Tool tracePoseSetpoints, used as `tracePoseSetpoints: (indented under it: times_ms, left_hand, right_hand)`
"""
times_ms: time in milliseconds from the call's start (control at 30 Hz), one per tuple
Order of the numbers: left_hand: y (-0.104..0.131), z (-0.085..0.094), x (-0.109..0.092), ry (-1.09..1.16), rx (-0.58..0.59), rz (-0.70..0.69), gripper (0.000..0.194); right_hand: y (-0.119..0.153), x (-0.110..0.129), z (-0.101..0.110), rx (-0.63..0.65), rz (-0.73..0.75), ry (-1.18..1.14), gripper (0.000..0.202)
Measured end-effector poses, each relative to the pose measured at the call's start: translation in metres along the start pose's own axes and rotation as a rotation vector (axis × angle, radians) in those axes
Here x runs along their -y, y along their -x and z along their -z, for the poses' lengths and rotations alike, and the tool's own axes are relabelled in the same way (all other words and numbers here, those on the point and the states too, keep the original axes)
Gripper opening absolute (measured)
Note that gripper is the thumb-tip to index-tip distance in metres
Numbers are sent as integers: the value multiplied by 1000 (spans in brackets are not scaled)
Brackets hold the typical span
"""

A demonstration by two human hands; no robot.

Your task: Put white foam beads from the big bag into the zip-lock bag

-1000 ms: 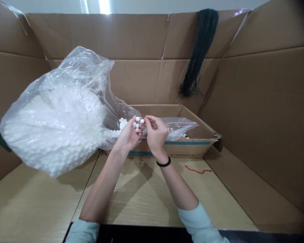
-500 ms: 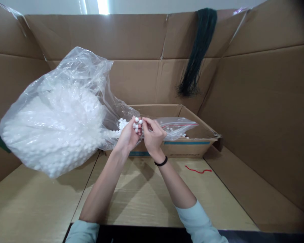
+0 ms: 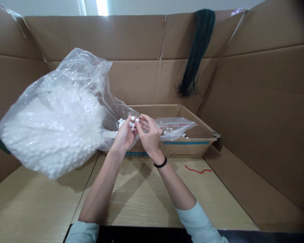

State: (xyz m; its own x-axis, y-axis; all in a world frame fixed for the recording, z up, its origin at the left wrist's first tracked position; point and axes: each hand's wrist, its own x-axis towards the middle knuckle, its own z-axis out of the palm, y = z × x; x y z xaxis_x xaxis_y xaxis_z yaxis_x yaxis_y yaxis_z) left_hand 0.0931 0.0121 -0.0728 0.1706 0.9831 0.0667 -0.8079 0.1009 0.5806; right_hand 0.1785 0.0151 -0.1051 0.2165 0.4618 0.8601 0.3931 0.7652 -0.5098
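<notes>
My left hand (image 3: pixel 125 135) is curled round several white balls (image 3: pixel 132 124) above the front of an open cardboard box (image 3: pixel 187 152). Close on its right is my right hand (image 3: pixel 150 133), thumb and fingertips at the balls; whether it pinches one is too small to tell. The mouth of a large clear bag (image 3: pixel 53 125) full of white balls lies open just left of my left hand, with loose balls in it. To the right of my right hand, a small zip bag (image 3: pixel 178 126) with a red seal line lies across the box.
Tall cardboard walls (image 3: pixel 134 37) surround the wooden table (image 3: pixel 142 195). A bundle of dark green strands (image 3: pixel 197 50) hangs over the back wall. A red string (image 3: pixel 198 171) lies on the table in front of the box, at the right.
Both hands have shifted slightly left, towards the large bag. The right hand's fingers have spread from a tighter curl, and its thumb is now nearer the balls.
</notes>
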Motion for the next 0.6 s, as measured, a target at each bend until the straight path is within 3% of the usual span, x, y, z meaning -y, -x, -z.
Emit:
tracePoseSetpoints:
  times_ms: [433,600]
  left_hand:
    - [2,-6,4,-11,-38,-59,24]
    - [3,-8,8,6,-22,-80,28]
  right_hand:
    - [-2,-6,-1,-38,-164,-141,23]
    - [-3,-5,1,-51,-112,-98,20]
